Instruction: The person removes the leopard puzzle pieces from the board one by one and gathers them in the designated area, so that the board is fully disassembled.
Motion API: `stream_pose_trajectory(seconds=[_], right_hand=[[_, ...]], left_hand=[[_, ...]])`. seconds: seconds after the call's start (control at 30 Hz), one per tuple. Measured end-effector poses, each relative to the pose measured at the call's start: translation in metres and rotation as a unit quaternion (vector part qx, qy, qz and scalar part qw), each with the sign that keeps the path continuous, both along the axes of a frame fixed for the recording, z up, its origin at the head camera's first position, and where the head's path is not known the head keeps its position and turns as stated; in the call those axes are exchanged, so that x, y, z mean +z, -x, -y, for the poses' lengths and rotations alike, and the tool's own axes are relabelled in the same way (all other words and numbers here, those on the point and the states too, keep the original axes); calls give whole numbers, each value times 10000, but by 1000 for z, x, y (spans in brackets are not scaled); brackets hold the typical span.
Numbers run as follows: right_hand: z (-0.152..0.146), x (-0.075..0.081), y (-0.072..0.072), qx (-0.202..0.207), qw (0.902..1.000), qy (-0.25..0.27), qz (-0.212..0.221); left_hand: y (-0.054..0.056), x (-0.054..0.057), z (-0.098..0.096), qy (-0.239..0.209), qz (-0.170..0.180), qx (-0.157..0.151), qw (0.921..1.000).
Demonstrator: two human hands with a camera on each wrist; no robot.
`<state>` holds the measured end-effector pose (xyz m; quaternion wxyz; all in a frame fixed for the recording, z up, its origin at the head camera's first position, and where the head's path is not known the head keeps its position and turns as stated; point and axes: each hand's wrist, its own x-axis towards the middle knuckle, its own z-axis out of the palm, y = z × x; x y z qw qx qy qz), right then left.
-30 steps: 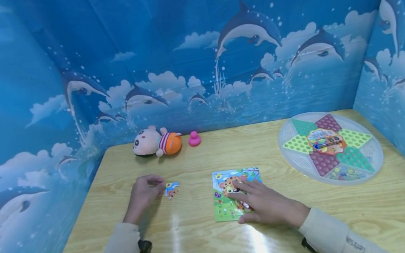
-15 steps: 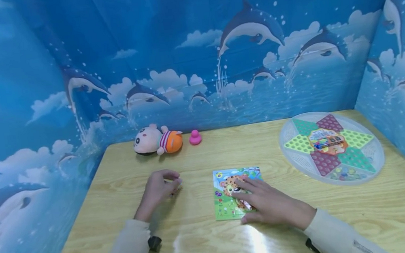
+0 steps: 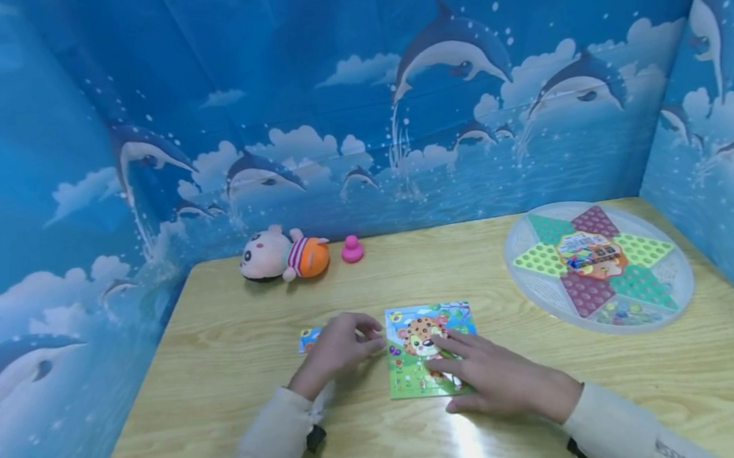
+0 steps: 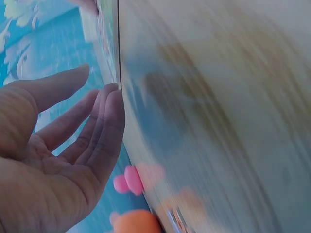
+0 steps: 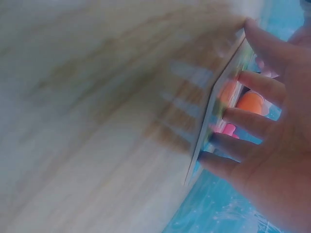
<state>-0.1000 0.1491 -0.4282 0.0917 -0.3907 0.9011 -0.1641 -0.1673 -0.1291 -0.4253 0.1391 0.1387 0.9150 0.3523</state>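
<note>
A square jigsaw puzzle [image 3: 408, 383] with a cartoon leopard on green grass and blue sky lies flat on the table. My right hand [image 3: 497, 373] rests on its right side, fingers spread over the picture. In the right wrist view, the fingertips of the right hand [image 5: 277, 121] touch the board's face and edge. My left hand [image 3: 341, 348] is just off the puzzle's left edge, fingers slightly bent. Thumb and fingers of the left hand [image 4: 73, 131] stand apart in the left wrist view, nothing between them. A small picture piece [image 3: 307, 339] lies behind the left hand, partly hidden by it.
On the wooden table [image 3: 236, 389], a plush doll [image 3: 286, 255] in orange shorts lies at the back left beside a small pink toy [image 3: 352, 249]. A round Chinese checkers board [image 3: 596, 266] with marbles sits at the right. A dolphin-print curtain [image 3: 326, 78] borders the table.
My left hand has moved right, passing over the small piece to the puzzle's left edge. The piece stays about where it was. My right hand has shifted slightly to the right on the puzzle.
</note>
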Motion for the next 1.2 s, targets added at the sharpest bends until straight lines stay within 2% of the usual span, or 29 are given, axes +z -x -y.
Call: stream_pose_trajectory(seconds=[0.13, 0.27, 0.5, 1.2], right_hand=[[-1, -2, -1, -26, 10000, 51, -33], [-1, -3, -1, -10, 9999, 126, -42], [-1, -3, -1, -22, 9999, 136, 23], [-3, -5, -1, 90, 9994, 242, -224]], left_hand=[[0, -3, -12, 46, -94, -397, 9992], [0, -4, -20, 145, -6, -534, 9985], [-1, -5, -29, 386, 157, -505, 9979], [-1, -6, -34, 497, -54, -499, 9975]])
